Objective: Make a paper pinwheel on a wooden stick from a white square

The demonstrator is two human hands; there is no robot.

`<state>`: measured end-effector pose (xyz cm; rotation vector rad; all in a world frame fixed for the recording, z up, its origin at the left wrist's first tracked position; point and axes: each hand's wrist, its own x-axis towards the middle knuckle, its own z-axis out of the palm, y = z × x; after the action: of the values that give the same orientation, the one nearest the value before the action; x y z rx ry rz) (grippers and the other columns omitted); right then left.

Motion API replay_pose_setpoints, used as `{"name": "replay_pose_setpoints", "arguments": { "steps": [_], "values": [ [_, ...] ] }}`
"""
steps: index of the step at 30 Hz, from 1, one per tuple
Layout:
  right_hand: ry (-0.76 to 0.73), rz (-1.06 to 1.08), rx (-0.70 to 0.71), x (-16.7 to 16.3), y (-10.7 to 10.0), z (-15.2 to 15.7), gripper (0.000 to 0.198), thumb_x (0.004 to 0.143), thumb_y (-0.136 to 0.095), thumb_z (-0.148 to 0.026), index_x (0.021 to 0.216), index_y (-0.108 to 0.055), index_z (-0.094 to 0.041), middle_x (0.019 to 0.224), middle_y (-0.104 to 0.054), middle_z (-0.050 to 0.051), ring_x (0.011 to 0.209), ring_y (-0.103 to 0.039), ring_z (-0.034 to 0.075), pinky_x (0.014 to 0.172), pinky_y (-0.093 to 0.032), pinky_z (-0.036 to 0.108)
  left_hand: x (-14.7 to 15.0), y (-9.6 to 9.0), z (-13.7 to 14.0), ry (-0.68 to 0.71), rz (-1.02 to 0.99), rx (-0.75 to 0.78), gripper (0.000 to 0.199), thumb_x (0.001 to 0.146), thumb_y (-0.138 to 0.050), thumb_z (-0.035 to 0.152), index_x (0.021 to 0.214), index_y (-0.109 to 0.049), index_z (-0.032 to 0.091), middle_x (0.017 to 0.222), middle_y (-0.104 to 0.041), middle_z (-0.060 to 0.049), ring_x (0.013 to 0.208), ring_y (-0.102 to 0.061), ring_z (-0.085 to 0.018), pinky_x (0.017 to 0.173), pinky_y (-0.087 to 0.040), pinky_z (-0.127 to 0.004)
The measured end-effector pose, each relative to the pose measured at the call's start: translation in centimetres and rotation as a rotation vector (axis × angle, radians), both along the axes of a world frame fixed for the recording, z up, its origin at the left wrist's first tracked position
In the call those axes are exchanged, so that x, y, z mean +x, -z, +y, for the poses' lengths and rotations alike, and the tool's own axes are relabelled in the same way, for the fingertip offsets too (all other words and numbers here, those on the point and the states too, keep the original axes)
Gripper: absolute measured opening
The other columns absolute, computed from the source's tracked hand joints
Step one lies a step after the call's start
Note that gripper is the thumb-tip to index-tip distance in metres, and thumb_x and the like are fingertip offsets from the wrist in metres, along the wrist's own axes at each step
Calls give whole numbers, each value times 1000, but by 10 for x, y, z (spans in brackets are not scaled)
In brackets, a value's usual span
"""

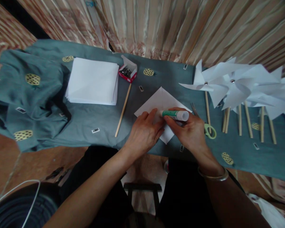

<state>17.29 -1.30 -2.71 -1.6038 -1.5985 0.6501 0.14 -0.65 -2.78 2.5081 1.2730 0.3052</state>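
Observation:
A square sheet of white paper [161, 98] lies turned like a diamond on the cloth in front of me. My right hand [190, 131] grips a green and white glue stick [172, 114], its tip end towards the paper's middle. Bent over the paper from the left, my left hand [144, 130] presses and holds it near the centre; its fingertips are partly hidden. Scissors with light green handles [210, 131] lie just right of my right hand, their blades partly covered by it.
Several white paper pinwheels [232, 83] on wooden sticks lie at the right. Further left are a stack of white paper [93, 80], an opened red box of metal pins [127, 71] and a wooden stick [123, 110]. A green-grey cloth [85, 122] covers the table, bunched at the left.

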Motion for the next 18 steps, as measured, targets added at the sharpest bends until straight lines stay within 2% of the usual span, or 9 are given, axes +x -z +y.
{"name": "replay_pose_setpoints", "arguments": {
  "steps": [5, 18],
  "values": [
    [10, -20, 2, 1, -1, -1, 19, 84, -71, -39, 97, -72, -25, 96, -78, 3, 88, -74, 23, 83, -60, 39, 0, 1, 0, -2, -1, -20, 32, 99, -47, 33, 123, -65, 21, 146, -49, -17, 110, -54, -30, 96, -48, -48],
    [61, -54, -17, 7, -1, 0, 23, 84, -70, -42, 99, -73, -24, 92, -78, 3, 81, -73, 22, 74, -58, 38, 0, 1, 0, -8, -23, -18, 31, 98, -50, 33, 121, -67, 20, 146, -50, -18, 111, -55, -30, 96, -49, -49]
  ]
}}
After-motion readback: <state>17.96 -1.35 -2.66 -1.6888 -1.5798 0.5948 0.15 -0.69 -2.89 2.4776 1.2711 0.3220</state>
